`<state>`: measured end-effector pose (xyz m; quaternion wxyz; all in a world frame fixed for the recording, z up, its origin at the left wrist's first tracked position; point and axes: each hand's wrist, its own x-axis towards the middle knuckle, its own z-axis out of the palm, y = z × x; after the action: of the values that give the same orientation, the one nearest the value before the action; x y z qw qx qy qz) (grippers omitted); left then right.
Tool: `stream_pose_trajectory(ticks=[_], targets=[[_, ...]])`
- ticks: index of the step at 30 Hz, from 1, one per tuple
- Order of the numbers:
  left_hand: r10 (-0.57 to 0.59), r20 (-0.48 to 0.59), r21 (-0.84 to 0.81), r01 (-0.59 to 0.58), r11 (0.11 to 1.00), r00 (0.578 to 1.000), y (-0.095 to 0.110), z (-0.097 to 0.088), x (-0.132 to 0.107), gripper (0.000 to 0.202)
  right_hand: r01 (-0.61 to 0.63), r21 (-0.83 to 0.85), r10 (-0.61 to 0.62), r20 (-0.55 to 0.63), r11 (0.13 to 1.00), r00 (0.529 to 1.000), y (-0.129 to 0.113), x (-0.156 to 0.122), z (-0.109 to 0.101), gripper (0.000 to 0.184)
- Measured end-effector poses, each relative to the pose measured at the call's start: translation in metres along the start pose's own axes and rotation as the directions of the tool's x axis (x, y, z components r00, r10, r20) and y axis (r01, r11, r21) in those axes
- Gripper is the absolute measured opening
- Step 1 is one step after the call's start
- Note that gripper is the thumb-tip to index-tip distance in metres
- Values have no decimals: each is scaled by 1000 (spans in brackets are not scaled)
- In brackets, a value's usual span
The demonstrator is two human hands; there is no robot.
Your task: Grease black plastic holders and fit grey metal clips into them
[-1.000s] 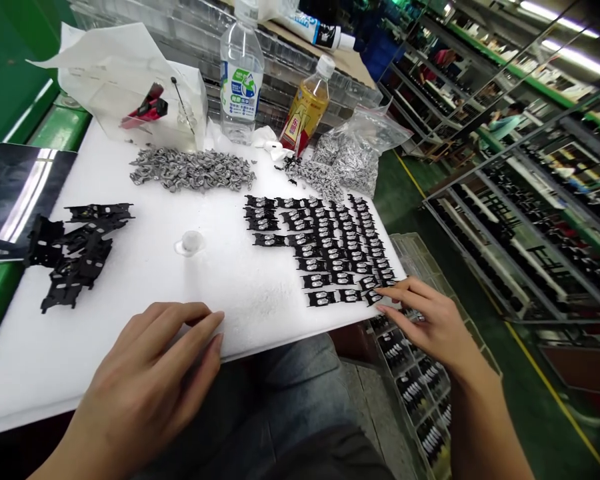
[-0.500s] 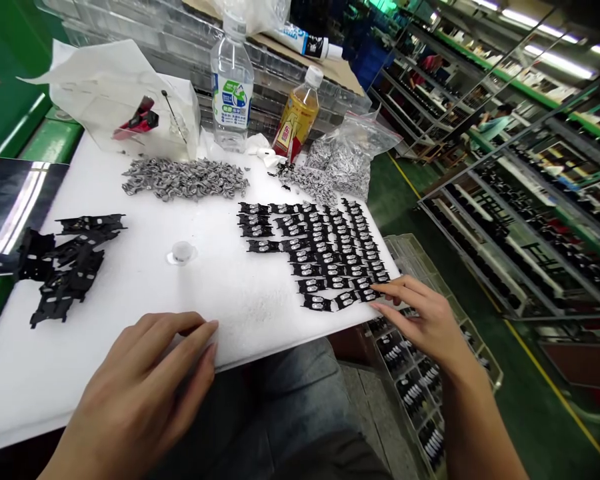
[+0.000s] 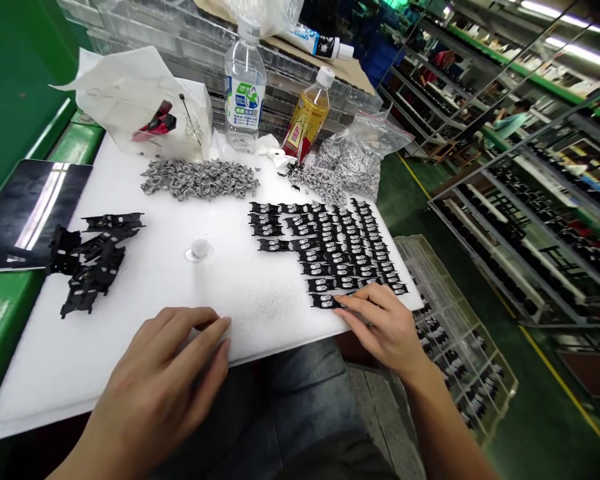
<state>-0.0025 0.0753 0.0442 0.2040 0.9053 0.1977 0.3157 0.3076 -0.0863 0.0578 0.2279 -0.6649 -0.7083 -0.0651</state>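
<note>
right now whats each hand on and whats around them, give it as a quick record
left hand: at the near edge of the white foam sheet, holding nothing visible
right hand: fingers on the lowest rows of black parts
nearby: grey metal pieces, more black parts at left
rest: water bottle, amber drink bottle, clear plastic bag

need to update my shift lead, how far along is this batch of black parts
Done, it seems: rows of black parts with silver inserts cover the right of the white foam board, and a plastic tray holds similar parts. In hand: the right hand touches the nearest row. Left: loose silver clips, a clip bag and a heap of black pieces.
</note>
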Motion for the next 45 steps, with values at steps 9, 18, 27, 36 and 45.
stream_pose_trajectory(ticks=[9,18,27,36,45], targets=[[18,23,84,-20,996,1000,8,-2,-2,23,-81,184,94,-63,980,994,-22,6,1,40],[565,146,-54,-564,824,812,21,35,-28,16,241,327,-290,111,914,951,-173,131,43,19],[443,32,-5,-443,896,896,28,46,-35,30,499,-27,-489,160,866,858,-200,184,97,29],[499,-61,50,-497,866,864,34,34,-31,52,502,73,-505,218,862,835,-130,104,39,13],[-2,-115,394,48,918,993,8,-18,-5,32,-95,589,97,28,802,995,-97,146,48,53]])
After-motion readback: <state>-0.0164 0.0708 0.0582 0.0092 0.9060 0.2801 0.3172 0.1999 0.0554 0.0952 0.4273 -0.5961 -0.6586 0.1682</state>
